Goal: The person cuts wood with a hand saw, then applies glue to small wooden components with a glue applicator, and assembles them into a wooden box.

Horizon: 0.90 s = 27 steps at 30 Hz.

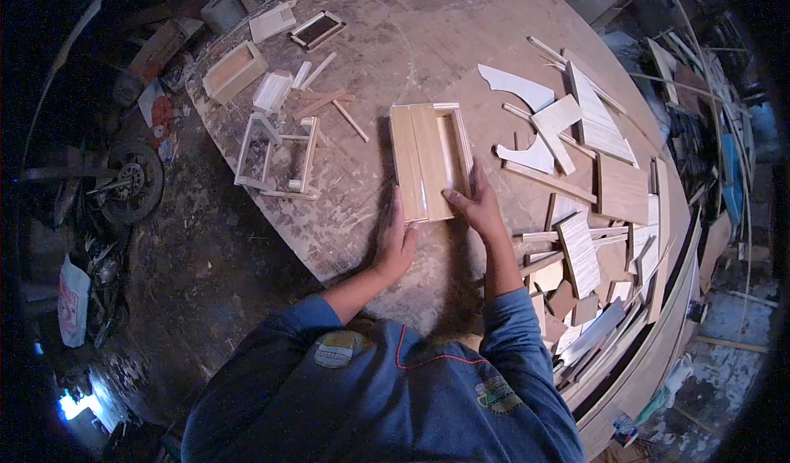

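Between my hands is a shallow wooden box (409, 154), partly covered by two slats laid lengthwise, with an open strip along its right side. My left hand (396, 245) grips its lower left edge. With my right hand (479, 204) I hold the right side, the thumb pressing on the right-hand slat near the open strip. The undersides of both hands' grip are hidden. To the left of the box stands a small wooden frame (309, 157), apart from my hands.
An open wooden tray (234, 72), a dark-centred frame (317, 31) and loose sticks (351, 121) lie on the worktable (428, 51) at left. Cut boards (623, 187) and a curved piece (517, 88) crowd the right. A motorcycle wheel (125, 183) stands beyond the left edge.
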### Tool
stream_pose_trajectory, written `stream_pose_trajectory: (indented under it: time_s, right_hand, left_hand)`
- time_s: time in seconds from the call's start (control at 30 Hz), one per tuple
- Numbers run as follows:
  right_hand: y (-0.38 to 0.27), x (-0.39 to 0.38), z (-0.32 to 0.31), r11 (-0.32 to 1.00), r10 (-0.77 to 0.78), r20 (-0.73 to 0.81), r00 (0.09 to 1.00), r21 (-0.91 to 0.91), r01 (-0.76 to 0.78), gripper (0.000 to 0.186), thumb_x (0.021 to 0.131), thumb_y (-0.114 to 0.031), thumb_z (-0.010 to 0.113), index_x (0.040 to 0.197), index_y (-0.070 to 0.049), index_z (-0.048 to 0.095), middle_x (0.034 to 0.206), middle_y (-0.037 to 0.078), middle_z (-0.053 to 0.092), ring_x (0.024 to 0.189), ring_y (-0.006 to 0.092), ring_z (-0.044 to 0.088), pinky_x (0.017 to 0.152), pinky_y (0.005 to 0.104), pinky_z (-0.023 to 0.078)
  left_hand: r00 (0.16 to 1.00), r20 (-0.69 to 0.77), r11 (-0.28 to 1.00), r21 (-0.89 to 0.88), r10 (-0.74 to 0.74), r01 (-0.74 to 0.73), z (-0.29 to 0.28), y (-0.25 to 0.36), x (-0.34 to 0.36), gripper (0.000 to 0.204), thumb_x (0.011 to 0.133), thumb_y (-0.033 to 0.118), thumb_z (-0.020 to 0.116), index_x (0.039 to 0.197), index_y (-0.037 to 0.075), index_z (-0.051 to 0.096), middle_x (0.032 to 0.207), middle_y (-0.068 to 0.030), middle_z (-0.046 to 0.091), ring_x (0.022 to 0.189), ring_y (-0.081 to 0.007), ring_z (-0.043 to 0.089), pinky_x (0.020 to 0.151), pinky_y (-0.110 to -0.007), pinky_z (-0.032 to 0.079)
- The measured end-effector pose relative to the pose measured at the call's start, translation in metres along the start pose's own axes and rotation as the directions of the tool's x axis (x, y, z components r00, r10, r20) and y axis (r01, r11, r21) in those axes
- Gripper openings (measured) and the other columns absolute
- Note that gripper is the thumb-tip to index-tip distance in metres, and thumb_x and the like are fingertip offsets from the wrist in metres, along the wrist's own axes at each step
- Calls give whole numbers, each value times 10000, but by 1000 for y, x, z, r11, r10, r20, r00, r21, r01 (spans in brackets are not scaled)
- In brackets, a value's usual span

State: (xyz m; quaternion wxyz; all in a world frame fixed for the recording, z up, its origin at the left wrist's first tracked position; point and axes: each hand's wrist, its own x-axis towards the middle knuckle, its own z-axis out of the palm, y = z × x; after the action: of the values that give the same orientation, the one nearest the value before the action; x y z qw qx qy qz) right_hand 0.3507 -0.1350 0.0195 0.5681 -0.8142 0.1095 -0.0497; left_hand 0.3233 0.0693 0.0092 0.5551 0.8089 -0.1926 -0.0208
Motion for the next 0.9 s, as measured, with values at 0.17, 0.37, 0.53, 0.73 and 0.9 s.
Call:
stream_pose_trajectory:
  time_s: [0.17,0.37,0.53,0.73,0.9]
  right_hand:
    - [-9,-2,-2,999,24,16,1000,-36,-24,985,731,-229,800,1440,91,195,1413,302,382,1326,308,392,1076,362,329]
    - [-48,-10,-8,811,-338,-81,938,-530,247,820,769,-77,701,1449,12,251,1428,251,386,1324,384,385,1065,389,351]
    - [-75,-14,9,855,-141,46,989,-499,145,865,711,-136,775,1438,-56,314,1203,239,587,1106,387,579,922,419,478]
    - [-60,-14,16,888,-168,18,986,-430,160,945,682,-100,797,1458,-54,261,1156,249,612,1026,377,626,854,407,522]
    - [-55,-15,23,915,-73,-1,997,-399,67,932,683,-83,790,1454,-63,266,1078,245,647,947,378,658,814,415,539]
  left_hand:
    - [999,16,993,-112,-39,40,-1,3,-1,695,897,82,463,1467,-65,92,1470,-317,230,1342,-440,295,1102,-435,257]
    - [999,-19,996,-74,-44,42,-16,9,21,726,908,106,489,1471,-54,60,1506,-299,168,1387,-423,235,1124,-416,232]
    - [996,-16,996,-21,-85,85,-3,3,31,769,900,131,543,1473,-47,61,1480,-302,233,1364,-402,287,1108,-405,261]
    - [995,-53,996,11,-88,89,3,-2,30,777,907,137,550,1471,-51,51,1437,-317,310,1321,-396,368,1082,-393,303]
    - [995,-27,995,-1,-98,98,5,-8,28,772,906,123,537,1471,-52,40,1440,-321,298,1324,-400,360,1086,-395,296]
